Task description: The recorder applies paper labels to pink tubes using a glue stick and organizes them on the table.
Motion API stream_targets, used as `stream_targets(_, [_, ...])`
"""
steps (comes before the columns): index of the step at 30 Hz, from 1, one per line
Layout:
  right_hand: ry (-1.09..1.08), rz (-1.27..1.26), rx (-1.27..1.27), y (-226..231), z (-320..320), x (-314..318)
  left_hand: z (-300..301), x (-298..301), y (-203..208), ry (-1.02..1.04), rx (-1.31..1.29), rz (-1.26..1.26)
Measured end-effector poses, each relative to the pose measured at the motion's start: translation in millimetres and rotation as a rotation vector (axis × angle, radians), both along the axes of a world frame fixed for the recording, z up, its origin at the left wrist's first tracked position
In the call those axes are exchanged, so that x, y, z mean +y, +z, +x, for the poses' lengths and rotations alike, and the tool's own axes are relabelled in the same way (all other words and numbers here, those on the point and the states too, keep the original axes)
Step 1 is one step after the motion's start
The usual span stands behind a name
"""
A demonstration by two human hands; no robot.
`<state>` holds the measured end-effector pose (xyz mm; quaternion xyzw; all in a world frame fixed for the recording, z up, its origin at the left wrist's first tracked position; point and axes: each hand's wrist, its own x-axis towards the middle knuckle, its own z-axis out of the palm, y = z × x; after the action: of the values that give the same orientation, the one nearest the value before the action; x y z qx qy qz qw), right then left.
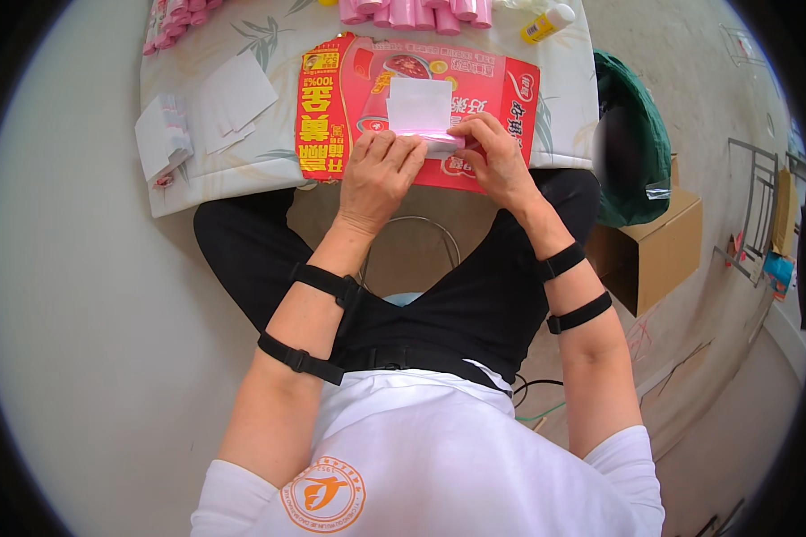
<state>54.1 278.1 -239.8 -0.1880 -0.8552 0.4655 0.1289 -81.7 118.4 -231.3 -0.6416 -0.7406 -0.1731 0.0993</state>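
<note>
A shiny pink roll (439,137) lies crosswise on a flat red printed cardboard sheet (331,134) at the table's near edge. A white rectangular paper (421,103) stretches away from the roll, its near edge against it. My left hand (378,174) is closed over the roll's left part, fingers bent and side by side, hiding that end. At the other end my right hand (495,159) grips the roll between thumb and fingers. Whether the paper is stuck to the roll, I cannot tell.
Many pink rolls (416,13) are piled at the far edge, more (175,22) at far left. White papers (237,94) and a clear-wrapped stack (163,134) lie left. A yellow glue bottle (546,24) is far right. A green bag (636,134) and cardboard box (658,251) stand beside the table.
</note>
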Motion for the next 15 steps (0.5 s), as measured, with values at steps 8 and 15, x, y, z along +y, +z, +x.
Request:
stream_targets(8, [-0.011,0.024,-0.020,7.7,-0.4,-2.3,0.9,-1.4,2.8,0.016,0.002,0.019])
stream_targets(15, [-0.023,0.097,-0.044,6.5,-2.0,-9.9,-0.2,-7.1,2.3,0.036,-0.084,0.041])
